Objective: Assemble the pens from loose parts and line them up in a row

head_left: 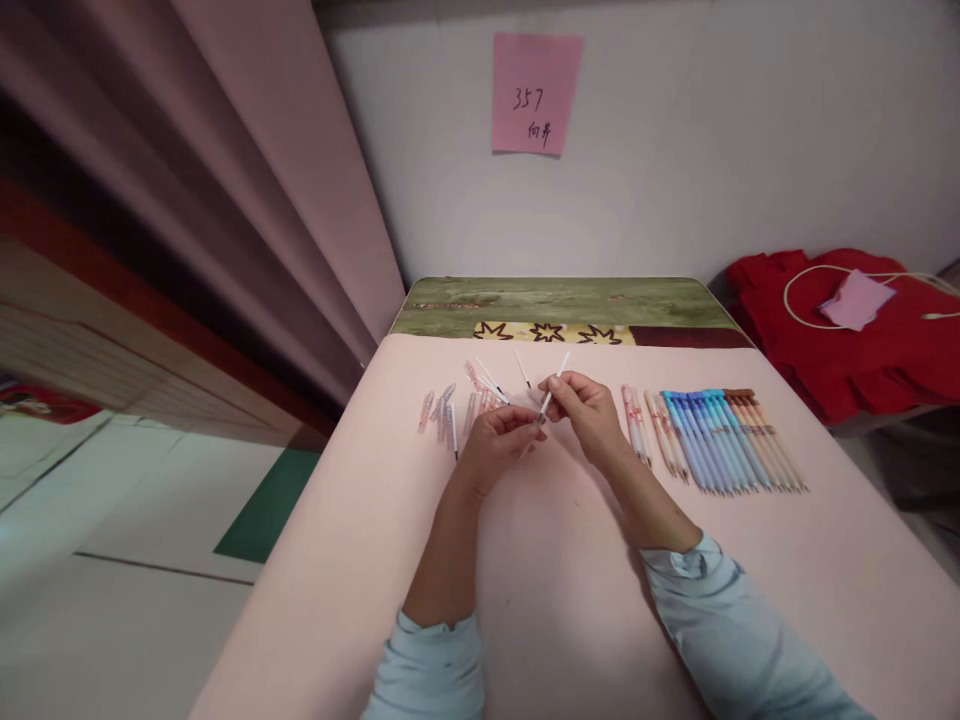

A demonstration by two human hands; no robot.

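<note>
My right hand (592, 412) pinches a white pen refill (559, 374) that slants up and to the right. The refill's lower tip meets the fingertips of my left hand (491, 447), which is closed on a slim, see-through pen barrel (526, 452), mostly hidden by the fingers. Behind and left of my left hand lie loose white refills (523, 369) with dark tips and several short clear-pink pen parts (425, 410). One more white refill (454, 432) rests just left of the hand.
On the right of the pink tabletop (570, 610), blue pens (705, 440) and brown-topped pens (772, 440) lie in a row, with pink-patterned pens (636, 422) beside them. A red cloth (787, 350) with a cable sits beyond the right edge. A curtain (300, 150) hangs at left.
</note>
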